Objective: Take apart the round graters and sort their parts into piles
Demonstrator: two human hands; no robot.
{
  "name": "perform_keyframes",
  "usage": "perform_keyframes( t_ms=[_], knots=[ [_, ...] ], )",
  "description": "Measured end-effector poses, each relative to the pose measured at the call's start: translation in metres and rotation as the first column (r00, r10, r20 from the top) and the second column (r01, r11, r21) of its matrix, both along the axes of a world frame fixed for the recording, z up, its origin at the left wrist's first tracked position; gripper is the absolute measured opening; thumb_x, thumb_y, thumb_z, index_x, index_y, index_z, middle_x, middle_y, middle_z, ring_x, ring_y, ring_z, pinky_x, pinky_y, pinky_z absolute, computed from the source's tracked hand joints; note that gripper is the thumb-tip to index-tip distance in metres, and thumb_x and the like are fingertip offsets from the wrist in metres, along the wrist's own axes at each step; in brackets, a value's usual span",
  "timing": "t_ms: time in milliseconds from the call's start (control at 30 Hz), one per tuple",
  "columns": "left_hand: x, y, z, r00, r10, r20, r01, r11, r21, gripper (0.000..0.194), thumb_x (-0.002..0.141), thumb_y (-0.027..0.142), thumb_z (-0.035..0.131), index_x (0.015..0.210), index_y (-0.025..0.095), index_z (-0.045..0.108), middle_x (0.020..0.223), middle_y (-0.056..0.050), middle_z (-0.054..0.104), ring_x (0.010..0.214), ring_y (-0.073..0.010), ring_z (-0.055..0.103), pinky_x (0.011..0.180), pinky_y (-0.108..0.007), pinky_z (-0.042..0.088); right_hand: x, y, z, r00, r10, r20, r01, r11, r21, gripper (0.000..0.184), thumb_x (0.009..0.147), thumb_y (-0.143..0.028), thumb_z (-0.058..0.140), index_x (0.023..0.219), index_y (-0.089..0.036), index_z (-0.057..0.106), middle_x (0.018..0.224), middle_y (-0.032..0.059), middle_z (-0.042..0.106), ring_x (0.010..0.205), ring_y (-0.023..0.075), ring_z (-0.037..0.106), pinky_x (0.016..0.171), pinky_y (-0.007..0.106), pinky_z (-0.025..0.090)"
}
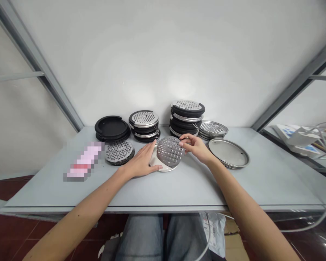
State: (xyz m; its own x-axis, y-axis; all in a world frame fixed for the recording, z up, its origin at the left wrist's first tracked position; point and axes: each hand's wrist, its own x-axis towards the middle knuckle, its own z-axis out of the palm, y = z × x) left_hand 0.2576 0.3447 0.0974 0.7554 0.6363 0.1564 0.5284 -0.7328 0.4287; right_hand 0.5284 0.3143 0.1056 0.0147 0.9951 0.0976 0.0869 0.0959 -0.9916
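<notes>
My right hand (195, 146) pinches the edge of a round grater plate (170, 152) between thumb and fingers. The plate is thin metal with rows of raised holes, and it is tilted over a shallow round metal dish (163, 167) on the table. Around the dish's left side lies my left hand (142, 163), thumb at the front rim and fingers at the far rim, steadying it. The plate covers much of the dish's right part; whether the two touch is hard to tell.
Left of my hands are stacked grater discs (119, 152), black rings (112, 127) and a blurred pink item (85, 161). Behind stand two stacks of black-rimmed graters (144, 119) (187, 107). To the right are more grater plates (213, 128) and metal dishes (228, 152).
</notes>
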Motion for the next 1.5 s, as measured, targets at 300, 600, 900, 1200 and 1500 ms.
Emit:
perform_keyframes(
  t_ms=[300,600,900,1200,1500],
  knots=[
    [0.008,-0.003,0.003,0.985,0.013,0.173,-0.034,0.992,0.121,0.107,0.075,0.062,0.065,0.151,0.020,0.003,0.157,-0.015,0.017,0.144,-0.0323,0.018,0.116,-0.048,0.023,-0.021,-0.003,-0.002,0.959,0.034,-0.281,-0.046,0.998,-0.036,0.048,0.061,-0.036,0.083,0.098,-0.021,0.055,0.076,-0.0028,0.059,0.063,0.0099,0.056,0.055,0.023,0.050],
    [0.009,-0.004,0.004,0.986,0.018,0.167,-0.045,0.986,0.159,0.116,0.067,0.064,0.070,0.151,0.019,0.005,0.158,-0.015,0.011,0.145,-0.0333,0.014,0.116,-0.048,0.023,-0.037,-0.007,-0.007,0.939,0.195,-0.284,-0.204,0.979,-0.003,0.044,0.063,-0.032,0.083,0.091,-0.022,0.049,0.078,-0.0045,0.057,0.063,0.0082,0.055,0.057,0.022,0.048],
    [0.012,-0.007,0.008,0.984,-0.012,0.179,-0.031,0.971,0.238,0.114,0.063,0.060,0.073,0.150,0.018,0.014,0.150,-0.015,0.032,0.137,-0.0341,0.030,0.113,-0.048,0.027,-0.037,-0.008,-0.005,0.934,0.217,-0.283,-0.234,0.972,-0.024,0.042,0.065,-0.038,0.081,0.087,-0.022,0.049,0.077,-0.0042,0.057,0.065,0.0106,0.059,0.060,0.026,0.054],
    [-0.027,-0.015,0.038,0.795,0.600,0.089,-0.590,0.731,0.342,0.099,0.070,0.072,0.057,0.146,0.016,0.027,0.140,-0.020,0.039,0.125,-0.0417,0.040,0.103,-0.052,0.032,-0.017,-0.003,-0.006,0.974,-0.030,-0.226,0.028,1.000,-0.013,0.038,0.069,-0.046,0.076,0.091,-0.022,0.055,0.077,0.0002,0.061,0.067,0.0146,0.062,0.053,0.025,0.049],
    [-0.082,0.007,0.043,0.641,0.735,-0.221,-0.710,0.678,0.190,0.106,0.066,0.085,0.043,0.146,0.018,0.028,0.131,-0.023,0.046,0.121,-0.0425,0.047,0.094,-0.050,0.039,-0.024,-0.006,0.000,0.997,0.002,-0.075,-0.003,1.000,-0.002,0.037,0.069,-0.051,0.072,0.084,-0.020,0.057,0.075,0.0022,0.063,0.066,0.0165,0.063,0.054,0.027,0.047]
  ],
)
